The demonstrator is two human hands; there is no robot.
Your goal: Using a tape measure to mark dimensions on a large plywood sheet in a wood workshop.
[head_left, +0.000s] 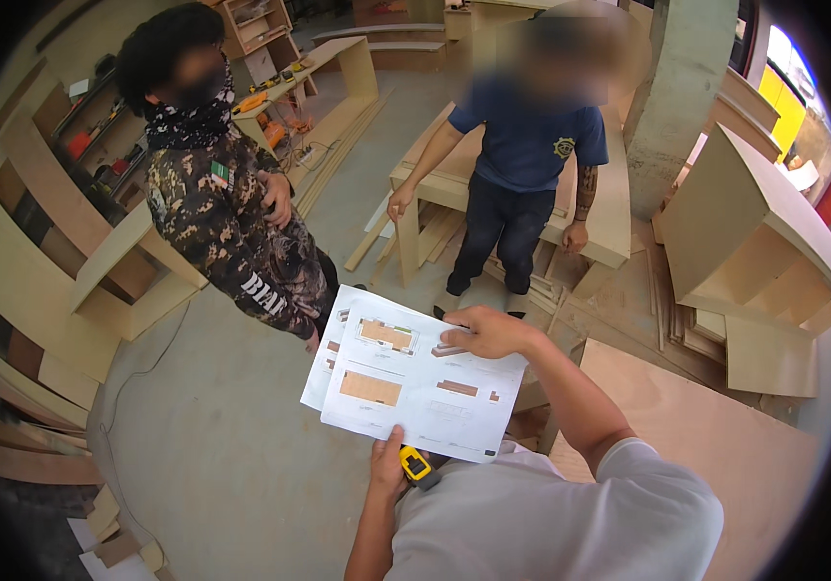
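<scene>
Printed drawing sheets (415,373), with furniture plans in brown and white, are spread in front of my body, one sheet over another. My left hand (388,463) grips their lower edge, thumb on top. A yellow and black tape measure (419,467) is right beside that hand, under the sheets' edge; whether my fingers hold it I cannot tell. From the right, my right hand (485,332) reaches over the upper right part of the sheets and grips them there, its fingers bent across the paper.
A person in a camouflage top (227,208) stands at the left; another in a dark blue shirt (532,136) stands ahead by a wooden bench (590,228). A plywood panel (687,455) and an unfinished cabinet (735,223) are at the right. A cable (130,382) crosses the floor.
</scene>
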